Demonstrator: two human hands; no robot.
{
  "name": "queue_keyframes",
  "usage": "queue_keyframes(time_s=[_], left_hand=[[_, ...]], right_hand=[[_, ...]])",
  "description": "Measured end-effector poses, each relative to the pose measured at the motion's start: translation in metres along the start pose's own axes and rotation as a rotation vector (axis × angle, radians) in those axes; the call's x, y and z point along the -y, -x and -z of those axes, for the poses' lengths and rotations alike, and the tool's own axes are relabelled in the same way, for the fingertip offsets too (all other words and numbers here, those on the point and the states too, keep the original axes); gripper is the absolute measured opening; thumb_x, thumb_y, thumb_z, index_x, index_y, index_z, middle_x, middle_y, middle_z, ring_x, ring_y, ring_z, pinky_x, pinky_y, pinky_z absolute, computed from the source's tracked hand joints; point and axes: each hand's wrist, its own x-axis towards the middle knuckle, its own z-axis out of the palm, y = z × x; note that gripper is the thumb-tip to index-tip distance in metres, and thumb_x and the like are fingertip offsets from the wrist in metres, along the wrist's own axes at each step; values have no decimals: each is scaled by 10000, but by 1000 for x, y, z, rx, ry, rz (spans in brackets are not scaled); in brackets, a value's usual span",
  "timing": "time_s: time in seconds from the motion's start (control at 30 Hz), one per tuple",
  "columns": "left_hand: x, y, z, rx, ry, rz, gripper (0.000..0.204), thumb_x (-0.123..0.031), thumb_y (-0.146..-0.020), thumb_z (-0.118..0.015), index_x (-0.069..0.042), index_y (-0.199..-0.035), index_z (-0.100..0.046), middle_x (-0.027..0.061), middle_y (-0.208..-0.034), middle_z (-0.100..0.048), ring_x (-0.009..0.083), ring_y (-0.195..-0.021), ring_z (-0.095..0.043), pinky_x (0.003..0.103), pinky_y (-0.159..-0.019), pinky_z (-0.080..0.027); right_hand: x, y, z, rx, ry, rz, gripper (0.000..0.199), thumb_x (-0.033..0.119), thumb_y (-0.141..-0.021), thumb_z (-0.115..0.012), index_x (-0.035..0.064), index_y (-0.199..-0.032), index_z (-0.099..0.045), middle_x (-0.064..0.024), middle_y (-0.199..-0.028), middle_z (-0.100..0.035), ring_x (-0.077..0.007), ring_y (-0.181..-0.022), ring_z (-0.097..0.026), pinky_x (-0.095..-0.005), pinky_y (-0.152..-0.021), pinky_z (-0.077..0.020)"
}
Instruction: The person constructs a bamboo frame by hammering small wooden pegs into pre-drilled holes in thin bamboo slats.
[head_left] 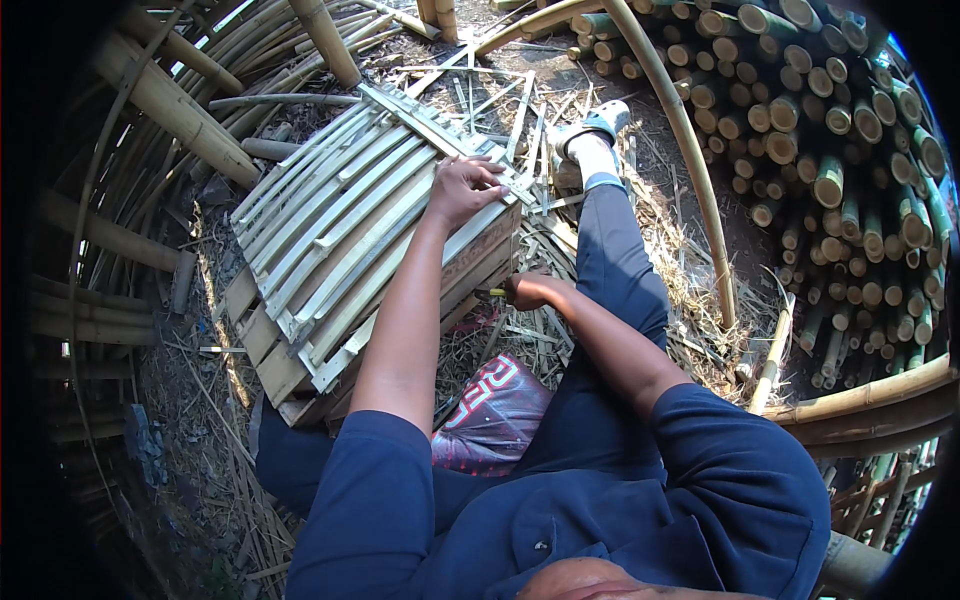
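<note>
Split bamboo slats (pixel 340 215): pale, matt, smooth, under left hand (pixel 462 188). Wooden crate (pixel 480 262): rough, weathered, beneath the grip.

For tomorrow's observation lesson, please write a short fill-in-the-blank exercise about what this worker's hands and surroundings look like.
1. The left hand rests flat on a panel of split ____ slats.
2. The right hand sits beside the wooden ____ under the slats.
3. Cut poles are stacked at the person's ____ side.

Missing words: bamboo; crate; right
</note>
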Motion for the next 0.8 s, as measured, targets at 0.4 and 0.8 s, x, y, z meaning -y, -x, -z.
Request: queue_keyframes(time_s=[0.4, 0.8], left_hand=[[-3, -1, -3, 28, 10, 8, 202, -334, -774, -871, -159, -764, -771, -22, -1157, -785, 187, -1307, -614, 505, -1231, -232], [-10, -5, 0, 62, 19, 36, 181, -312, -800, -857, -162, -753, -767, 3, -1191, -776, 205, -1333, -591, 516, -1253, -174]], right_hand=[[30, 98, 35, -157, -401, 159, 376, -22, -662, -649, -24, -1034, -702, -162, -830, -714, -260, -754, -679, -408, -692, -545], [72, 203, 135, -1031, -530, -76, 291, 242, -1053, -609, -22, -1140, -696, -124, -740, -633, -214, -655, -565, -389, -641, -459]])
